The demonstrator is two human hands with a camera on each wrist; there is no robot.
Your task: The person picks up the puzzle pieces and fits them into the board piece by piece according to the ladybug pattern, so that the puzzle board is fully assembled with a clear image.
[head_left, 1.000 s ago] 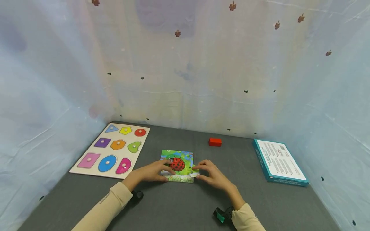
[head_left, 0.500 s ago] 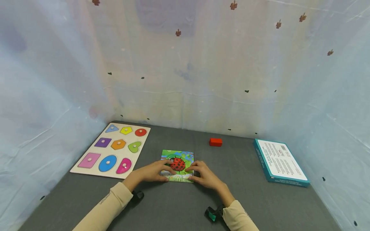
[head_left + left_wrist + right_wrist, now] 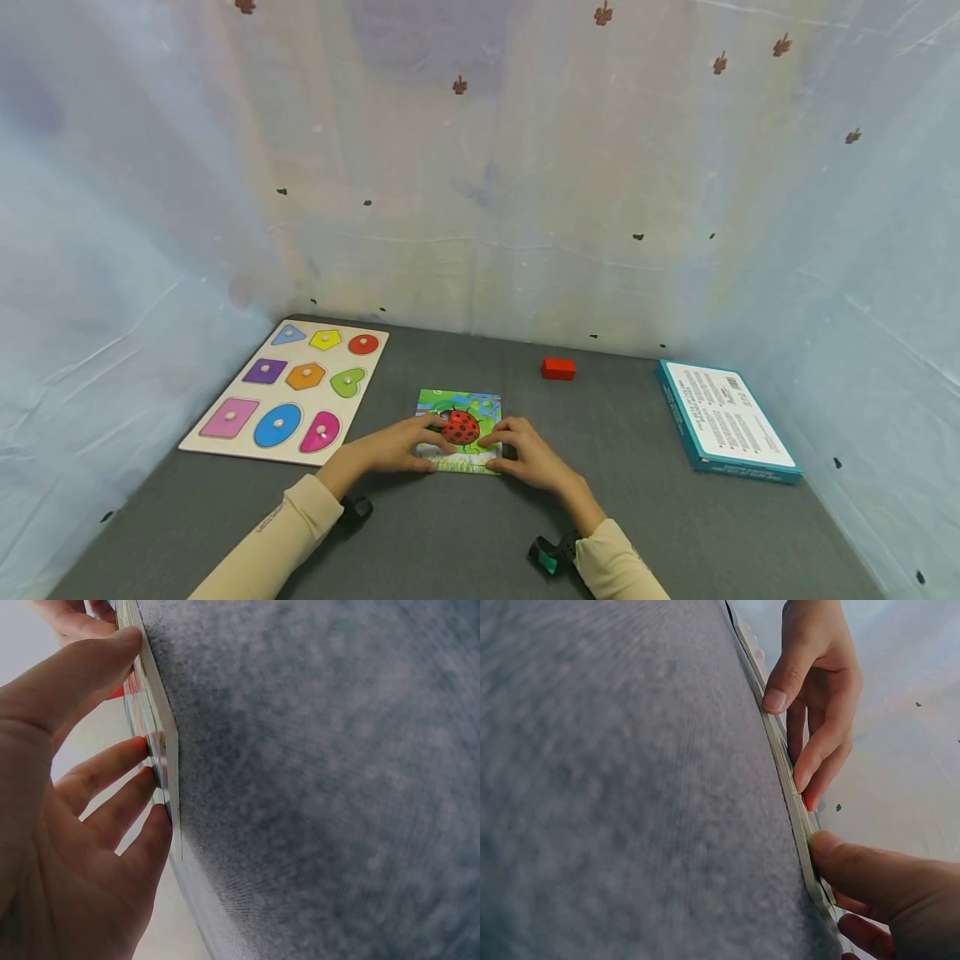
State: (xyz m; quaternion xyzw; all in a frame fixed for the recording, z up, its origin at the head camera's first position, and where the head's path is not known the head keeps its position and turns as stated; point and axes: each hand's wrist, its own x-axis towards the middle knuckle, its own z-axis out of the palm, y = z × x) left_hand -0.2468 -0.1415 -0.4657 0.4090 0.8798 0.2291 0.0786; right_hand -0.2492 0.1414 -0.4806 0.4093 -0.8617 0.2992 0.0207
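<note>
A small square jigsaw puzzle (image 3: 460, 427) with a red ladybug on green leaves and grass lies flat on the grey table. My left hand (image 3: 397, 446) rests on its left part, fingertips on the picture and thumb at the front edge. In the left wrist view, the left fingers (image 3: 124, 806) lean loosely on the puzzle. At the lower right corner, my right hand (image 3: 534, 457) has thumb and index finger around a puzzle piece, mostly hidden and level with the picture. The right thumb (image 3: 840, 859) shows at the puzzle's edge in the right wrist view.
A wooden peg board (image 3: 288, 392) with several coloured shapes lies at the left. Behind the puzzle, to its right, is a red block (image 3: 558, 369). A teal box (image 3: 727, 421) with a white printed face lies farther right. Sheeting (image 3: 480, 208) hangs around the table.
My right hand has moved left with a puzzle piece, which stuck out past the puzzle's right edge and now sits within its outline. The left hand has stayed in place.
</note>
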